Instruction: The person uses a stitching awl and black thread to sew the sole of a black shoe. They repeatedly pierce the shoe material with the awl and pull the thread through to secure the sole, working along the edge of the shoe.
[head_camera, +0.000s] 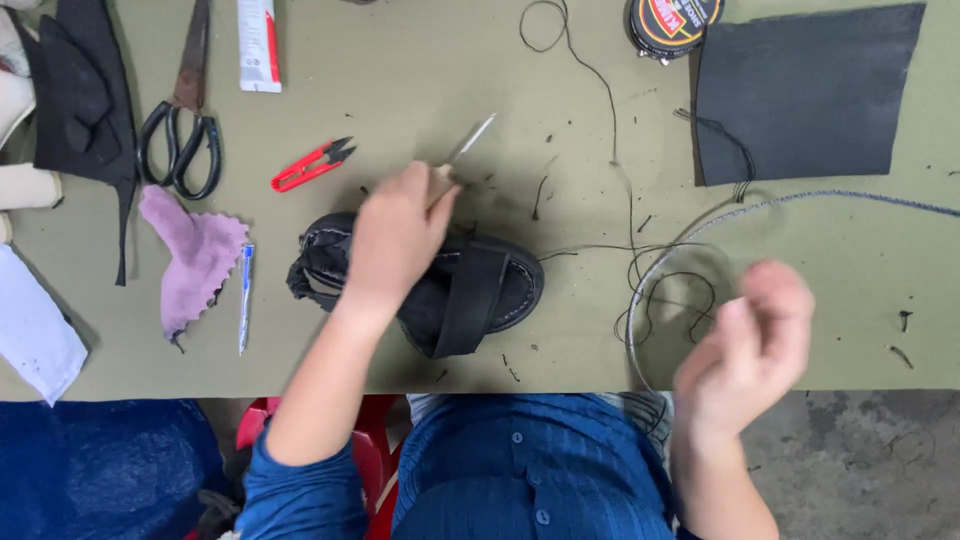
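A small black sandal with a wide strap lies on the green table in front of me. My left hand rests over its heel end and grips a thin awl with a pale handle, its metal tip pointing up and right. My right hand is raised at the right, blurred, fingers curled; black thread trails from the sandal toward it, but whether it pinches the thread is unclear.
Red thread snips, black scissors, a glue tube, a pen, pink cloth and black leather scraps lie at left. A polish tin, dark sheet and grey cord lie at right.
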